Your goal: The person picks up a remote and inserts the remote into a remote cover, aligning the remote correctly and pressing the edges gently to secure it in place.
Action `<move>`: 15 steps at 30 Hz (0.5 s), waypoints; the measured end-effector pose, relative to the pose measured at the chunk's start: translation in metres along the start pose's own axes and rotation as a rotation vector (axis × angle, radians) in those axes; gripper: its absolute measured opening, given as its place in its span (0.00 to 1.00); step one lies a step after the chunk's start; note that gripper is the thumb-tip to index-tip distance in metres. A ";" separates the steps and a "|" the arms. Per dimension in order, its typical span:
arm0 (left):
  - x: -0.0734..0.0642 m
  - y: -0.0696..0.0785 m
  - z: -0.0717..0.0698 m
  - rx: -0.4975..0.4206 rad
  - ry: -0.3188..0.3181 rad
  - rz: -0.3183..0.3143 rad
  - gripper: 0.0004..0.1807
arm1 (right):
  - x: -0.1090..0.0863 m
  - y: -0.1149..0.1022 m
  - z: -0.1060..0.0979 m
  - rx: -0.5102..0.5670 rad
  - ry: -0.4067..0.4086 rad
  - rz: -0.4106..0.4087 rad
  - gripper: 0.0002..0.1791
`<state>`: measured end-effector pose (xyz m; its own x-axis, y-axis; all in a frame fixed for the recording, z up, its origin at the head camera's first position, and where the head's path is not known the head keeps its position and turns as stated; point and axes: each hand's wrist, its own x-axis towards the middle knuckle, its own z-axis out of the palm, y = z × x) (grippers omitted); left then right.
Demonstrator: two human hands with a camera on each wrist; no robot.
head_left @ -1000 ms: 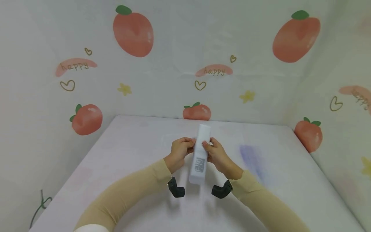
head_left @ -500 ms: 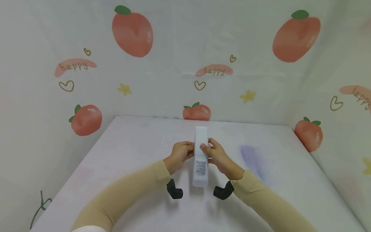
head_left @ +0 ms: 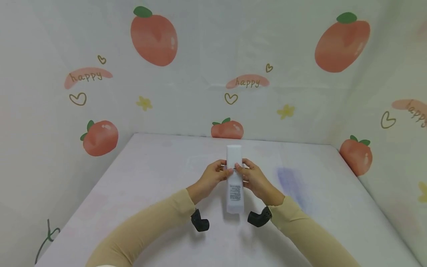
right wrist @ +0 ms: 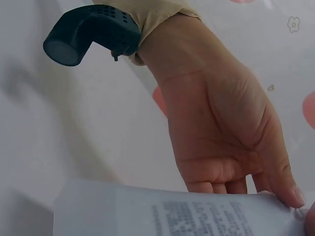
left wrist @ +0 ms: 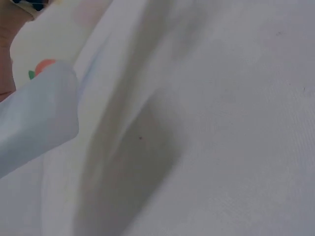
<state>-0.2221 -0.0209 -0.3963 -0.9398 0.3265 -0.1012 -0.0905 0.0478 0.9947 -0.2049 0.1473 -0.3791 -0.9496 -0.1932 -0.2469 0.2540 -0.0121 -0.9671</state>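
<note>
A slim white bottle (head_left: 235,191), its lower part printed with small grey text, is held over the table. A dark seam crosses it below its plain white upper part. My left hand (head_left: 209,178) grips it from the left, thumb on the face near the seam. From the right, my right hand (head_left: 257,181) holds it, thumb beside the other. In the left wrist view, the bottle's pale base (left wrist: 49,113) enters from the left, with part of my right hand (left wrist: 9,46) behind. Across the bottle in the right wrist view is my left hand (right wrist: 216,113).
The white-covered table (head_left: 150,163) has a faint purple smudge (head_left: 291,185) on its right. Behind it hangs a patterned cloth (head_left: 200,44) with peaches and "happy" lettering. Black wrist cameras (head_left: 200,221) sit on both wrists. A green cord (head_left: 49,234) is at the far left.
The bottle has swung from a slight tilt to nearly straight. My left thumb has come from the bottle's side onto its front face near the seam. My right hand keeps its hold.
</note>
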 end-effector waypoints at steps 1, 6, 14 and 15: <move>0.000 0.000 0.001 0.019 -0.009 -0.005 0.22 | 0.000 0.000 0.000 0.002 -0.002 0.003 0.21; 0.002 0.000 0.005 0.022 0.006 -0.028 0.22 | -0.002 0.000 -0.003 0.033 -0.008 -0.004 0.28; 0.007 0.004 0.004 -0.046 0.137 -0.045 0.22 | -0.003 0.011 -0.007 0.205 0.013 0.035 0.29; 0.008 0.004 0.004 -0.053 0.136 -0.054 0.22 | -0.003 0.013 -0.005 0.214 0.015 0.039 0.24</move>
<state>-0.2285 -0.0140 -0.3930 -0.9687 0.1939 -0.1552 -0.1561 0.0108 0.9877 -0.1999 0.1530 -0.3909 -0.9405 -0.1827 -0.2864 0.3223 -0.2131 -0.9223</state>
